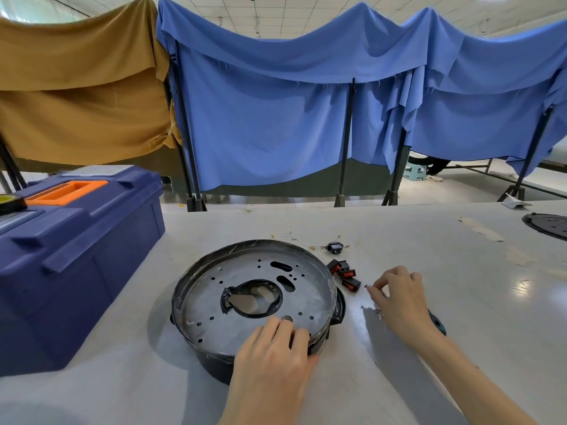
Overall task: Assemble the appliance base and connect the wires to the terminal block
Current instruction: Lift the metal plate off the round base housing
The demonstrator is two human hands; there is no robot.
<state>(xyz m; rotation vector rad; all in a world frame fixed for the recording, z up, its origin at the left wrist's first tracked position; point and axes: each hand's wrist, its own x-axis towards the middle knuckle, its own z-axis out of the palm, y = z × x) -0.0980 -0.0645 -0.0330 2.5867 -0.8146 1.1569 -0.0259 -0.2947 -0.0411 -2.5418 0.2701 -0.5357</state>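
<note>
Appliance base [254, 299] near table [399, 240] centre, steadied at near rim by left hand [273, 360], fingers flat and spread, gripping nothing. Right of base, right hand [399, 299] pinching something tiny, likely a screw, too small to confirm. Three red rocker switches [345, 275] just right of base; one black socket [335, 247] and loose wires [294, 239] behind; toolbox [76, 250] left.

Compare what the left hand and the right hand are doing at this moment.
The left hand lies palm-down on the near rim of the round appliance base; the right hand hovers over the bare table beside it. The left hand's fingers lie flat; the right hand's fingertips pinch something tiny. Both are bare.
</note>
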